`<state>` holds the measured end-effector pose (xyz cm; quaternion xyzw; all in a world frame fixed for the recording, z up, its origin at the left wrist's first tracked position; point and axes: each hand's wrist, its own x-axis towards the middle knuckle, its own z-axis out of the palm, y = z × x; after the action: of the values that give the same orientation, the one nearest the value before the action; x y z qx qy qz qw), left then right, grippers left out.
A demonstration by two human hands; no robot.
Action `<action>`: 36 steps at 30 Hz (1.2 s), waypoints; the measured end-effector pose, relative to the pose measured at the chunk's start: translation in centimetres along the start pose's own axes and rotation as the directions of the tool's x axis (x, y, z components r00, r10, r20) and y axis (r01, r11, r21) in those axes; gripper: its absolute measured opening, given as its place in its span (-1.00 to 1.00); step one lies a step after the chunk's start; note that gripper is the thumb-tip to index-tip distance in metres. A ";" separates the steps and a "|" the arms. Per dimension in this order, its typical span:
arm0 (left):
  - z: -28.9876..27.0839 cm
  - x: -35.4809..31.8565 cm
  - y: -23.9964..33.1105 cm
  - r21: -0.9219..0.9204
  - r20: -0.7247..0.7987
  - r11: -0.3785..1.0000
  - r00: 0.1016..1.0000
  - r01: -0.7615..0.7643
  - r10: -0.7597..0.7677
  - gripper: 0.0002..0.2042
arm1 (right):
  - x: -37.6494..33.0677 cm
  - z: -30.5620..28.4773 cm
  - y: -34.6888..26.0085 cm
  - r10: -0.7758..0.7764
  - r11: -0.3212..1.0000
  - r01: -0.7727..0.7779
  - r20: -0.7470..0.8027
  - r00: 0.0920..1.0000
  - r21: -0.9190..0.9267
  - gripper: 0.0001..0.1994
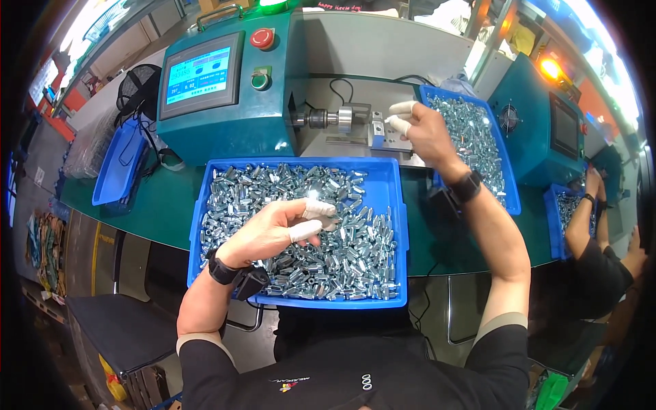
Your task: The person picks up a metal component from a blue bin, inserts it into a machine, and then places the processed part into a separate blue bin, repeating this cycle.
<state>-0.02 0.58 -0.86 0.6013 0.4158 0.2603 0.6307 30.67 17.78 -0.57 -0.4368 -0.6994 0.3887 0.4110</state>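
Note:
My left hand (277,229) hovers over a blue tray (402,236) heaped with small shiny metal threaded fittings (294,263). Its thumb and index finger wear white finger cots and curl toward each other; whatever lies between them blends into the fittings behind. My right hand (427,133), also in white finger cots, is raised at a small metal fixture block (377,130), thumb and index fingertips close together. Anything in that pinch is too small to name. Left of the block, a round metal chuck (344,119) on a spindle sticks out of a green machine (229,130).
A lit touchscreen (199,74), a red stop button (262,38) and a green button (260,80) are on the machine. Another blue tray of metal parts (471,137) stands to the right, beside a second green machine (540,130). A co-worker's arms (588,212) are farther right.

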 end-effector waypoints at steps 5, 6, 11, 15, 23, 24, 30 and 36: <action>0.0 -0.1 0.4 0.020 -0.003 1.000 1.000 0.009 -0.009 -0.60 | 1.9 0.8 2.3 0.012 0.999 -0.013 -0.027 1.000 -0.048 -0.78; 0.0 -0.1 0.5 0.019 -0.007 1.000 1.000 0.013 -0.013 -0.60 | 2.1 1.1 2.6 -0.010 0.999 0.008 -0.037 0.999 -0.046 -0.80; 0.0 -0.2 0.3 0.035 -0.009 0.999 1.000 0.008 -0.008 -0.59 | 2.3 1.9 3.5 -0.044 0.998 0.046 -0.050 0.998 0.051 -0.82; -0.1 -0.1 0.2 0.037 -0.008 0.999 1.000 0.007 -0.006 -0.59 | 2.5 1.7 3.2 -0.085 0.995 0.084 -0.030 0.996 -0.047 -0.79; 0.0 -0.2 0.6 0.031 -0.021 0.999 1.000 0.019 -0.018 -0.59 | 1.3 0.8 2.7 -0.499 0.697 0.486 0.130 0.857 -0.527 -0.75; 0.1 -0.2 0.6 0.033 -0.023 0.999 0.999 0.023 -0.022 -0.59 | 1.0 0.9 3.0 -0.499 0.696 0.486 0.131 0.857 -0.528 -0.75; -0.1 -0.1 0.2 -0.010 -0.005 1.000 1.000 -0.002 0.002 -0.59 | -0.7 2.3 3.5 -0.061 0.989 0.057 -0.028 0.998 -0.138 -0.61; 0.2 0.0 0.1 -0.016 0.000 0.999 1.000 0.029 -0.029 -0.61 | -1.5 2.7 3.2 0.147 0.968 -0.146 0.009 0.989 0.205 -0.55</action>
<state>0.13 0.50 -0.73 0.5901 0.4227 0.2544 0.6390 29.53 16.91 -4.76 -0.4438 -0.6202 0.4867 0.4260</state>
